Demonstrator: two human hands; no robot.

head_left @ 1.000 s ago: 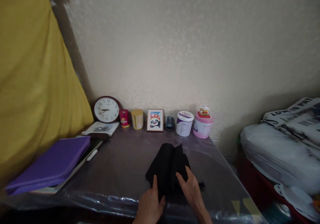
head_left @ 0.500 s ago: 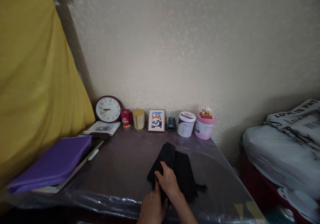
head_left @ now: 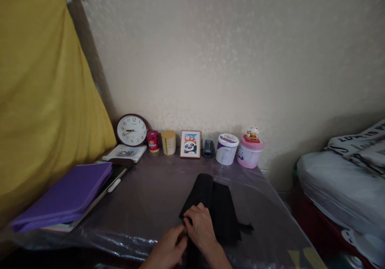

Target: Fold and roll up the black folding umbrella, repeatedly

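A folded black cloth item point(head_left: 224, 209) lies near the front of the table, with a thin strap sticking out on its right side. My right hand point(head_left: 201, 225) rests on it, fingers curled and pinching at its left edge. Close beside, my left hand point(head_left: 170, 245) has its thumb and fingers drawn together at the same edge. The fingertips of both hands nearly meet there, and exactly what lies between them is partly hidden.
Along the wall stand a clock point(head_left: 131, 130), red tin point(head_left: 153, 142), yellow-lidded container point(head_left: 168, 143), panda picture frame point(head_left: 190, 144), small dark device point(head_left: 208, 148), white tub point(head_left: 227, 149) and pink tub point(head_left: 249, 155) bearing a cat figurine. A purple folder point(head_left: 64, 193) lies left.
My left hand has moved left and down. My right hand has slid slightly toward me, its fingers now curled in at the cloth's left edge. The view has shifted slightly.
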